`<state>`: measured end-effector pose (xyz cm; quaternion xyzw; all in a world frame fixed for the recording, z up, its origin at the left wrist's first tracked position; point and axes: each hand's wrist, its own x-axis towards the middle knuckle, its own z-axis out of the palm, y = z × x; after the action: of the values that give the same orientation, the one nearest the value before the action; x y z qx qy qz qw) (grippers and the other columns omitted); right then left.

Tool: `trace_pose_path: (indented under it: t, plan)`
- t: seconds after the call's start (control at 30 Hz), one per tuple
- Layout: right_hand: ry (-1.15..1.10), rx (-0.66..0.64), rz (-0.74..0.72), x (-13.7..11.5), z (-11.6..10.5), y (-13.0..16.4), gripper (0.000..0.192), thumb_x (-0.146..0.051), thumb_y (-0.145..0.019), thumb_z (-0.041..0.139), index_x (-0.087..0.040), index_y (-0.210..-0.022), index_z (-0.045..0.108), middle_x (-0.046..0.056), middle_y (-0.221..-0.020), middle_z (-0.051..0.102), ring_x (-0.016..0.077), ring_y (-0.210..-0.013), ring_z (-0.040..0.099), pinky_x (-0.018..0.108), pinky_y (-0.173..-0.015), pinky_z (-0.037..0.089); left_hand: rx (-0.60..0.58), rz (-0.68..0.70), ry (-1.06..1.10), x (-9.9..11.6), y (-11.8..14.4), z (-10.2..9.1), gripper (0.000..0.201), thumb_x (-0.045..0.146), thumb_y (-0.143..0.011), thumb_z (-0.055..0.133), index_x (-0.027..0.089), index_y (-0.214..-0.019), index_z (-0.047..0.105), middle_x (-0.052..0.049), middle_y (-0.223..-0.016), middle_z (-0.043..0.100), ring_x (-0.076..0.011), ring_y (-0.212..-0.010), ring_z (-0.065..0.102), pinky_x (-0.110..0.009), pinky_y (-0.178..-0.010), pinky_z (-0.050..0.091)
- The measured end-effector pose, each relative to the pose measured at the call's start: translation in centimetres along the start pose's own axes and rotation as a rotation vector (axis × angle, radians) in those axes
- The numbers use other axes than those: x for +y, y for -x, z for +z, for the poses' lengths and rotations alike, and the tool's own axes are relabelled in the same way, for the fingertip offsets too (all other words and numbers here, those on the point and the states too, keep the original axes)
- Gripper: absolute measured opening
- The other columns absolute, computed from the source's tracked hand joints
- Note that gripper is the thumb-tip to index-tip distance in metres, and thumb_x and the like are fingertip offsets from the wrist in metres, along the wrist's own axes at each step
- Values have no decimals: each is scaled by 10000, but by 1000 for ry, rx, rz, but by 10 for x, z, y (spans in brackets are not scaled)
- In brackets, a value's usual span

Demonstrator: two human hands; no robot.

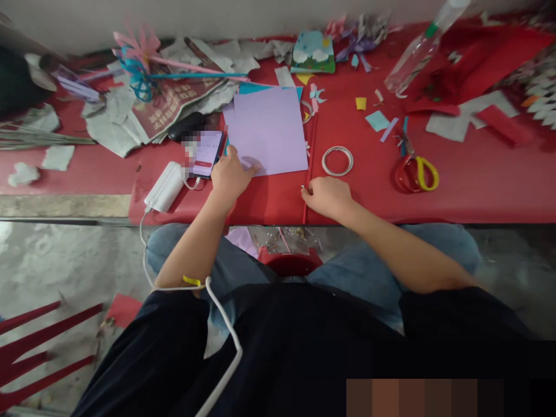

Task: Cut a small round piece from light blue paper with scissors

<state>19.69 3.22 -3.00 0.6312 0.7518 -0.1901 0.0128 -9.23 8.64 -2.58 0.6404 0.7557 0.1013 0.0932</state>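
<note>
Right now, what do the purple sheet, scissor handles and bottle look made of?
Sheet: matte paper or thin card, flat with straight edges. Scissor handles: probably smooth plastic, solid red and yellow. Bottle: shiny clear plastic or glass, being see-through.

Plain pale-grey wall (269,14) across the top, behind a long table with a smooth red covering (369,205). Left stretch has a bare beige front edge (65,204) (covering stops short there). Grey, concrete-looking floor (99,252), smudgy, paler toward far left. Slender-barred dark-red furniture frame (52,328) lower left, cut off by the view; legs or slats, can't tell. Curved red seat-like rim (291,263) below the table front, partly hidden. Light soft, fairly even.
</note>
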Motion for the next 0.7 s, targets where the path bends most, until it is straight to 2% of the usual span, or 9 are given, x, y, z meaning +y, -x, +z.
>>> trace_pose_path:
  t: [0.1,0.23,0.37,0.53,0.6,0.67,0.7]
  plan:
    - [-8,-35,-4,15,-10,1,332,-437,-1009,638,-195,-812,750,182,-866,766,325,-830,729,409,-683,489,-33,30,-12,-5,-6,0,765,568,-867,858,116,-1425,594,-250,-1212,740,-447,-1169,719,-532,-1007,549]
    - [-34,-35,-6,27,-15,10,349,-366,-974,648,-212,-663,676,127,-719,716,263,-697,675,383,-632,439,-35,36,14,-13,-10,0,695,509,-841,882,154,-1377,618,-213,-1175,762,-429,-1137,726,-522,-990,556]
    - [-54,48,-12,33,-21,14,338,-358,-966,642,-223,-656,652,109,-706,715,260,-698,666,384,-626,411,-31,26,74,-18,-7,2,681,477,-855,867,191,-1408,591,-177,-1170,774,-385,-1133,719,-488,-999,556]
    - [-98,178,-32,46,-35,13,317,-350,-927,651,-229,-639,597,90,-666,680,236,-661,614,380,-643,382,8,73,72,-11,3,3,415,428,-925,784,200,-1259,690,-202,-1324,706,-378,-1169,707,-503,-1029,552]
    - [-217,218,-38,47,-36,16,332,-359,-903,670,-231,-618,557,70,-622,632,212,-624,555,376,-631,351,40,108,204,-3,10,6,303,377,-938,764,210,-1186,711,-182,-1343,690,-351,-1181,699,-494,-1059,543]
    - [-369,243,-38,42,-32,25,342,-373,-908,665,-227,-620,551,52,-603,596,195,-613,522,371,-628,341,16,165,495,9,18,12,196,307,-941,754,199,-1100,713,-152,-1260,722,-300,-1156,702,-456,-1078,542]
    - [-436,251,-43,36,-28,31,349,-384,-927,647,-225,-630,555,48,-607,590,191,-615,520,367,-629,345,-34,183,674,15,24,16,154,284,-949,747,185,-1061,710,-142,-1193,745,-272,-1107,715,-434,-1065,552]
